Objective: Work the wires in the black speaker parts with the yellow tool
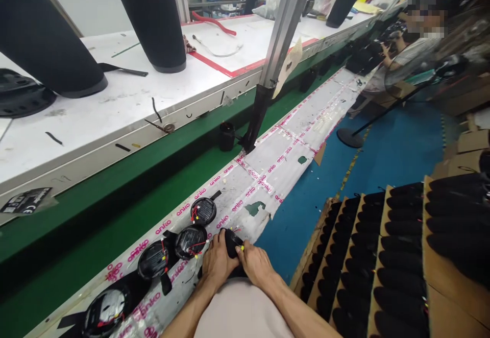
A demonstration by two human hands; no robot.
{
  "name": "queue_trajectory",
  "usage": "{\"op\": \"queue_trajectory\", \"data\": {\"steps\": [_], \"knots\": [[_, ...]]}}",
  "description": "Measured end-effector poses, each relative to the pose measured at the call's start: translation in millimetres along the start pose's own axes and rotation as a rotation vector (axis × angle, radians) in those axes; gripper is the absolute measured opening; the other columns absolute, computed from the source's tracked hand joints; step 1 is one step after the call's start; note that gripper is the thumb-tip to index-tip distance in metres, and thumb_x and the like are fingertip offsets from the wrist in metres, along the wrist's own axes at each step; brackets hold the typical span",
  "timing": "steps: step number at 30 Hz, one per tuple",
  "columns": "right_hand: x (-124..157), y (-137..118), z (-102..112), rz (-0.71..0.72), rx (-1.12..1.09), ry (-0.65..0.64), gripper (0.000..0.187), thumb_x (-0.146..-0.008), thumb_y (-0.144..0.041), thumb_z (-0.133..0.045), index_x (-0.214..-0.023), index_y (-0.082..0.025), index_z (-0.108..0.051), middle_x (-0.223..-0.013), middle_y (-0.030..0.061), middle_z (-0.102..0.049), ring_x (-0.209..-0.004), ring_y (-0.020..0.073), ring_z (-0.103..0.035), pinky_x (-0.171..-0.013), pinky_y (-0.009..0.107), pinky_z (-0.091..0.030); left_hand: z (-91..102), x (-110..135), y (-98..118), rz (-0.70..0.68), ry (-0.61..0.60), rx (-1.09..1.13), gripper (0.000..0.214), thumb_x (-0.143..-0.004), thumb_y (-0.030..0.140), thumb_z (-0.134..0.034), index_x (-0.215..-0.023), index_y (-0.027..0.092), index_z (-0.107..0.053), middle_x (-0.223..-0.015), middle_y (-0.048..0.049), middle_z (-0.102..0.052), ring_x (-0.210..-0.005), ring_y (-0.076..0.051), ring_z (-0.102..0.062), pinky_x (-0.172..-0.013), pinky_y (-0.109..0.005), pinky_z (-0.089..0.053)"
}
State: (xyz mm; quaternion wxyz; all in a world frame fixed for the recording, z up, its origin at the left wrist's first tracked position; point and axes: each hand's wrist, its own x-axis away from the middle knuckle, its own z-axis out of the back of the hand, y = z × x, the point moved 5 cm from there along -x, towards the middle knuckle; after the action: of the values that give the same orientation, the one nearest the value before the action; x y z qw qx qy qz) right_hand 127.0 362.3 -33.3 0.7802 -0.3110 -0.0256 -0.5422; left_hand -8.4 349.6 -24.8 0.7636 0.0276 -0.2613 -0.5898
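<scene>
Tape printed with pink lettering covers the narrow counter (pixel 268 174) that runs from lower left to upper right of the frame, beside a green belt (pixel 115 210) and blue floor. At bottom centre both hands meet on a small black part (pixel 231 242) with red and yellow wires: the left hand (pixel 217 261) curls over its near side, the right hand (pixel 254 262) grips it from the right. Three round black discs (pixel 190 242) lie in a row just left of them (wires showing). Cardboard trays (pixel 386 256) at lower right hold rows of black parts.
</scene>
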Motion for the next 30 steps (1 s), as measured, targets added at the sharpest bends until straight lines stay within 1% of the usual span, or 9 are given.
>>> {"op": "queue_trajectory", "data": {"steps": [4,7,9,12,15,18,21,26,30], "knots": [[10.3,8.1,12.7,-0.039,-0.063,0.131,0.042,-0.109,-0.035,-0.022,-0.104,-0.017,-0.06,-0.086,0.0084,-0.075,-0.08,0.0203,-0.073,-0.067,0.027,-0.042,1.0,-1.5,-0.9,0.02,-0.033,0.081,0.074,-0.077,0.035,-0.064,-0.143,0.011,-0.04,-0.137,-0.0187,-0.058,-0.124,-0.033,-0.059,-0.098,-0.041,-0.049],[16.7,17.2,27.1,-0.086,-0.181,0.303,0.049,-0.109,-0.042,-0.016,-0.106,-0.018,-0.058,-0.083,0.0081,-0.074,-0.078,0.0202,-0.072,-0.068,0.027,-0.041,4.5,-5.8,-5.3,0.05,-0.112,0.173,0.083,-0.07,0.031,-0.071,-0.143,0.01,-0.038,-0.141,-0.0194,-0.057,-0.128,-0.033,-0.057,-0.105,-0.041,-0.045],[20.8,21.9,26.9,-0.117,-0.233,0.367,0.05,-0.108,-0.047,-0.017,-0.101,-0.019,-0.058,-0.079,0.0074,-0.073,-0.075,0.0211,-0.071,-0.066,0.027,-0.04,7.5,-8.6,-9.4,0.061,-0.171,0.235,0.085,-0.068,0.033,-0.073,-0.142,0.01,-0.038,-0.136,-0.0193,-0.061,-0.123,-0.032,-0.061,-0.103,-0.041,-0.047],[26.8,25.0,11.4,-0.149,-0.236,0.331,0.046,-0.107,-0.046,-0.02,-0.097,-0.02,-0.056,-0.077,0.0071,-0.071,-0.072,0.022,-0.071,-0.063,0.027,-0.041,10.7,-10.3,-12.6,0.035,-0.223,0.286,0.078,-0.065,0.034,-0.076,-0.133,0.012,-0.046,-0.12,-0.0139,-0.07,-0.11,-0.028,-0.068,-0.095,-0.038,-0.053],[33.5,26.9,-3.8,-0.158,-0.279,0.272,0.031,-0.106,-0.034,-0.027,-0.101,-0.019,-0.054,-0.085,0.0077,-0.072,-0.077,0.022,-0.071,-0.066,0.028,-0.043,9.0,-6.7,-7.1,-0.056,-0.201,0.284,0.069,-0.062,0.028,-0.078,-0.126,0.017,-0.055,-0.126,-0.01,-0.066,-0.12,-0.027,-0.062,-0.104,-0.037,-0.049],[39.1,28.3,-8.8,-0.135,-0.334,0.248,0.025,-0.101,-0.021,-0.031,-0.117,-0.016,-0.05,-0.094,0.0093,-0.073,-0.084,0.0217,-0.071,-0.074,0.028,-0.046,5.6,1.9,-1.1,-0.107,-0.039,0.228,0.074,-0.069,0.028,-0.072,-0.137,0.017,-0.046,-0.141,-0.0137,-0.054,-0.135,-0.03,-0.05,-0.114,-0.043,-0.041],[42.6,27.7,-7.3,-0.081,-0.367,0.237,0.028,-0.101,-0.022,-0.034,-0.122,-0.016,-0.051,-0.097,0.0095,-0.073,-0.087,0.0212,-0.071,-0.075,0.028,-0.047,0.8,12.2,1.8,-0.172,0.119,0.127,0.067,-0.08,0.029,-0.064,-0.141,0.016,-0.042,-0.143,-0.0149,-0.054,-0.133,-0.029,-0.053,-0.111,-0.044,-0.045],[42.6,22.1,-1.8,-0.02,-0.341,0.244,0.028,-0.105,-0.03,-0.036,-0.121,-0.023,-0.057,-0.104,0.0053,-0.073,-0.092,0.0194,-0.07,-0.077,0.026,-0.047,-7.7,15.9,-2.5,-0.24,0.131,-0.008,0.063,-0.09,0.029,-0.05,-0.148,0.01,-0.035,-0.15,-0.0194,-0.049,-0.139,-0.029,-0.048,-0.113,-0.044,-0.043],[36.3,13.9,-5.7,-0.036,-0.158,0.144,0.032,-0.106,-0.03,-0.034,-0.131,-0.024,-0.053,-0.092,0.0038,-0.075,-0.082,0.0194,-0.072,-0.069,0.026,-0.046,-5.3,11.3,-2.6,-0.227,0.13,-0.05,0.073,-0.09,0.042,-0.055,-0.15,0.009,-0.031,-0.147,-0.0224,-0.051,-0.135,-0.033,-0.051,-0.108,-0.047,-0.046]]}}
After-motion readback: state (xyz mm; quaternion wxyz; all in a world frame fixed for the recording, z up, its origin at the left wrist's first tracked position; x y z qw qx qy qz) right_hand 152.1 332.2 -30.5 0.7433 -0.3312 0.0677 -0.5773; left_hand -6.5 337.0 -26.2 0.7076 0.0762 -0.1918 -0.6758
